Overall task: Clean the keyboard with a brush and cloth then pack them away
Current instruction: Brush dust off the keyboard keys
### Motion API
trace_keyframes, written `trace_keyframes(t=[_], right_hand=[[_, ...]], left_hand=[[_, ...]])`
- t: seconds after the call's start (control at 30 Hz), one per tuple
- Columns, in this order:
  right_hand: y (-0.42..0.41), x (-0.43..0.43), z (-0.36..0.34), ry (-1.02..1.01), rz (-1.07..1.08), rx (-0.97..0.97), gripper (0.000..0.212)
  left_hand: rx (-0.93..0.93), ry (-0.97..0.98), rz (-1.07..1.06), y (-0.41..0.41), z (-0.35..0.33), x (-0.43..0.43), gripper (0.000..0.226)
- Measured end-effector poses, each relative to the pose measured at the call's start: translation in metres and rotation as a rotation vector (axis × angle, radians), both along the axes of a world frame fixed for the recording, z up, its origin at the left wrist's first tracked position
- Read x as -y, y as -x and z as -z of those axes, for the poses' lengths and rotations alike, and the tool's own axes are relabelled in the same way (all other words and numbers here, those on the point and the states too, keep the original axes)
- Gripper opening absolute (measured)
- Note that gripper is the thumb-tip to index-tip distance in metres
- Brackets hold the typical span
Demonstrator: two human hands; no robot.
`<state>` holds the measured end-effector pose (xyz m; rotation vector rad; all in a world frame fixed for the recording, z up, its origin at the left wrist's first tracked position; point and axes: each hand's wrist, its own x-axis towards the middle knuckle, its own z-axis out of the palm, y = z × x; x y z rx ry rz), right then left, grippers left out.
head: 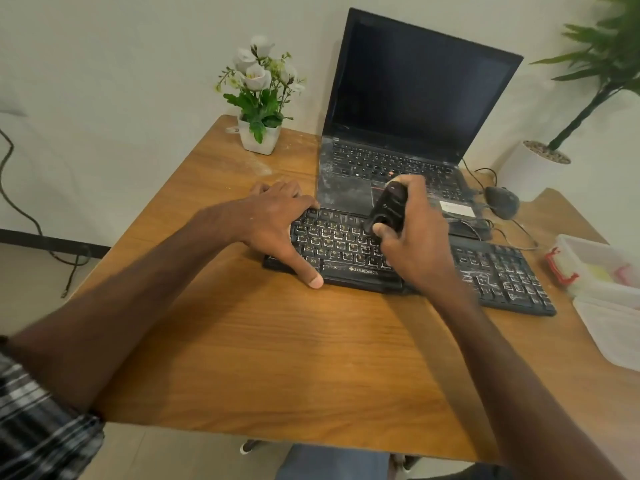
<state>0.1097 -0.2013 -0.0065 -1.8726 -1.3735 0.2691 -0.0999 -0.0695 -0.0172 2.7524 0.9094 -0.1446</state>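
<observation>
A black keyboard [498, 271], dusted with white powder on its right keys, lies across the wooden table [277, 358]. My left hand [277, 220] rests flat on the keyboard's left end, fingers spread over its far edge and thumb on the near edge. My right hand [415, 244] is closed around a black brush [388, 206], held upright over the keyboard's middle keys. The bristle end is hidden under my hand. No cloth can be made out.
An open, dusty laptop [408, 109] stands just behind the keyboard. A black mouse [502, 202] with cables lies to its right. A clear plastic box [602, 268] with a red clip and its lid [613, 327] sit at the right edge. A flower pot [259, 133] stands at the back left.
</observation>
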Motion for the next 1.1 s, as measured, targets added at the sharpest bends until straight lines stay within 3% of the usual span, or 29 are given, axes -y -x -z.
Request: trace_keyframes(t=[0.13,0.2,0.33,0.53,0.57,0.67,0.7,0.9,1.1], right_hand=[[-0.004,-0.001,-0.012,-0.012,0.0,-0.588,0.06],[-0.014,0.002,-0.017,-0.031,0.032,-0.517,0.061],[-0.025,0.009,-0.017,-0.049,0.074,-0.168,0.065],[0.02,-0.004,0.008,-0.064,0.003,0.054,0.065],[0.023,-0.006,0.008,-0.068,-0.019,0.038,0.064],[0.013,-0.007,-0.007,-0.037,-0.038,-0.444,0.066],[0.006,-0.006,-0.013,-0.044,-0.018,-0.487,0.067],[-0.014,0.009,-0.021,0.02,0.057,-0.082,0.066],[0.024,-0.006,0.0,-0.033,-0.01,0.027,0.065]], left_hand=[[0.001,0.01,-0.001,0.0,-0.001,0.001,0.154],[-0.002,0.002,0.001,0.0,0.0,0.001,0.153],[-0.001,-0.007,0.002,0.0,-0.001,0.001,0.156],[-0.007,-0.012,0.001,0.0,-0.002,0.002,0.149],[-0.004,-0.013,0.001,-0.001,-0.002,0.002,0.149],[0.004,-0.007,0.002,0.0,-0.001,0.002,0.149],[0.002,-0.004,0.004,0.0,-0.002,0.002,0.15],[0.01,0.009,0.003,0.001,0.0,0.0,0.15],[0.019,0.007,-0.003,0.0,0.0,0.0,0.149]])
